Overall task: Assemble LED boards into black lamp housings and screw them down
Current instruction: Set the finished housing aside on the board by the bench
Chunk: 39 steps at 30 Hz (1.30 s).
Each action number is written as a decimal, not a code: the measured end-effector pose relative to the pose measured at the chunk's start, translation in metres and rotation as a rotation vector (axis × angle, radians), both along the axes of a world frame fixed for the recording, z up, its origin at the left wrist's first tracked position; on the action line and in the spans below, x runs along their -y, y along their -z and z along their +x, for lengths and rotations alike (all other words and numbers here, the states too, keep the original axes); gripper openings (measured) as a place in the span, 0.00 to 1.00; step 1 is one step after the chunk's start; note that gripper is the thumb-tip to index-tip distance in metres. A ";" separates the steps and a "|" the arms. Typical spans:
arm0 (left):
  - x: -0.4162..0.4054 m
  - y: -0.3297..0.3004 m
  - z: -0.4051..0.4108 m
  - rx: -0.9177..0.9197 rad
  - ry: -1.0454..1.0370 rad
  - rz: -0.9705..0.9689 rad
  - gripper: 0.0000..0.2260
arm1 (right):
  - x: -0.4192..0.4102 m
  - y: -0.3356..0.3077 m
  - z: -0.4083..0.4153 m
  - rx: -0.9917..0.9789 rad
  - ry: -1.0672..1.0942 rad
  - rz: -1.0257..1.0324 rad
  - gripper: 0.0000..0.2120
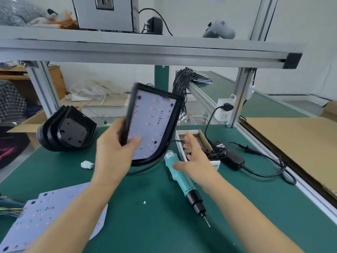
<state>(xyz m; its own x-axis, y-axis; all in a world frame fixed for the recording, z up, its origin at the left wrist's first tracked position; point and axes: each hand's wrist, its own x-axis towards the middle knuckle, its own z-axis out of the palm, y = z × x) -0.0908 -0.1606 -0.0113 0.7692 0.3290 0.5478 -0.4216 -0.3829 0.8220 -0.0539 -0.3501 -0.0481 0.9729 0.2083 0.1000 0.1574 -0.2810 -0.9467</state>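
Left hand (pixel 111 150) grips the lamp housing (pixel 155 123), LED board (pixel 152 125) seated inside, tilted above the bench (pixel 145 225) for inspection. Right hand (pixel 195 161), fingers relaxed, reaches over the screw box (pixel 204 137), screwdriver (pixel 184 181) beneath.

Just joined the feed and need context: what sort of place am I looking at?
Likely a small electronics assembly workstation: a green-matted bench under an aluminium-profile frame, a teal electric screwdriver, a cardboard box of screws and stacked empty black lamp housings.
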 end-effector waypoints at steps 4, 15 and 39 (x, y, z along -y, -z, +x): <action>-0.018 -0.016 0.001 0.005 0.284 -0.535 0.19 | -0.003 -0.010 0.028 -0.037 0.116 0.092 0.57; -0.025 -0.026 0.000 -0.187 0.711 -0.737 0.15 | -0.052 -0.031 0.063 -0.097 -0.033 0.379 0.29; 0.010 0.004 -0.003 -0.356 -0.107 -0.277 0.17 | -0.034 -0.039 0.037 0.231 0.222 0.455 0.18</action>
